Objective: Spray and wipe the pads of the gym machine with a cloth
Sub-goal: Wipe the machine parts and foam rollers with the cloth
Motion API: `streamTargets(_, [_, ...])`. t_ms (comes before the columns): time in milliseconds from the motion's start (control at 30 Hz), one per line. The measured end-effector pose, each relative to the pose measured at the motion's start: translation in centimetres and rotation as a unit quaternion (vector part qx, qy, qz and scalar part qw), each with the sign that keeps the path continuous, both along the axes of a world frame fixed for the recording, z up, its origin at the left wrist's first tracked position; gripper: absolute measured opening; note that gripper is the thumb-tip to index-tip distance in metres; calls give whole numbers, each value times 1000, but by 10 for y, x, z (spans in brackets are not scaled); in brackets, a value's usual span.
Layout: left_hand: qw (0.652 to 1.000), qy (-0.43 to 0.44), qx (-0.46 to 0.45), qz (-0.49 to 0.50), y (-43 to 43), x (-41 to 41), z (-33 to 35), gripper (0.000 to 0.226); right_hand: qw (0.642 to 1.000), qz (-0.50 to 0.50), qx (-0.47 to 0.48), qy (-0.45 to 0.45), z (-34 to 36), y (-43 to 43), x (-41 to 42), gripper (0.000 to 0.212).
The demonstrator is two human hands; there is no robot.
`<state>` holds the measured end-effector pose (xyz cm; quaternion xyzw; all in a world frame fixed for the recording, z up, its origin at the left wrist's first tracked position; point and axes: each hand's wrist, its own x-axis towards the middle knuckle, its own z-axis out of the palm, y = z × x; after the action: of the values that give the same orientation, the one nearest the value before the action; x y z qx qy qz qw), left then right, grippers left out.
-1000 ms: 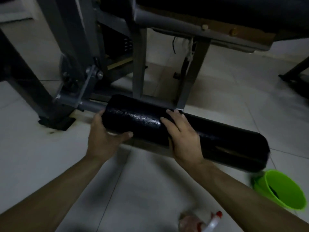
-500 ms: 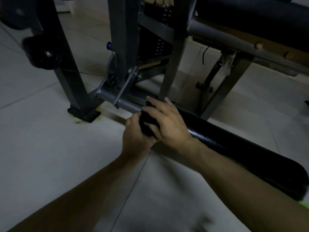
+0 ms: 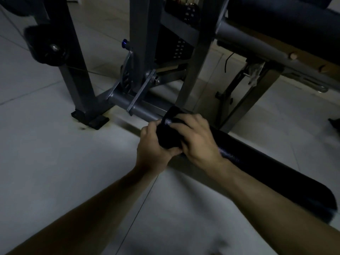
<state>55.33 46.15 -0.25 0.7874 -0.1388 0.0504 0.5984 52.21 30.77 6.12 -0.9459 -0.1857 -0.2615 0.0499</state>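
A long black roller pad [image 3: 266, 172] lies low over the floor, running from the centre down to the right. It sits on a grey metal bar [image 3: 143, 109] of the gym machine. Both of my hands are on the pad's left end. My left hand [image 3: 152, 146] grips that end from the near side and below. Curled over the top of the same end, my right hand [image 3: 198, 140] sits right beside it. The pad's surface glistens a little near my right wrist. I see no cloth and no spray bottle.
Grey frame legs [image 3: 73, 70] and a black foot [image 3: 90, 118] stand at the left on the pale tiled floor [image 3: 46, 172]. A second black round pad [image 3: 46, 46] is at the upper left, a weight stack [image 3: 180, 34] behind, and a dark bench pad [image 3: 285, 17] at the upper right.
My right hand slid left along the pad to its left end and curled over it beside my left hand. The view swung left, so the green bucket and spray bottle dropped out of sight.
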Motion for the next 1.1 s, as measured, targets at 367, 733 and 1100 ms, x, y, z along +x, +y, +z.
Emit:
streamTargets(367, [1000, 28, -10, -2, -2, -2, 2, 95, 998, -47, -37, 36, 4, -37, -39, 45])
streamTargets(733, [999, -5, 45, -10, 0, 0, 7, 82, 994, -97, 45, 23, 19, 31, 4, 40])
streamTargets(1100, [944, -215, 252, -3, -20, -25, 25, 102, 996, -65, -45, 40, -23, -51, -82, 37])
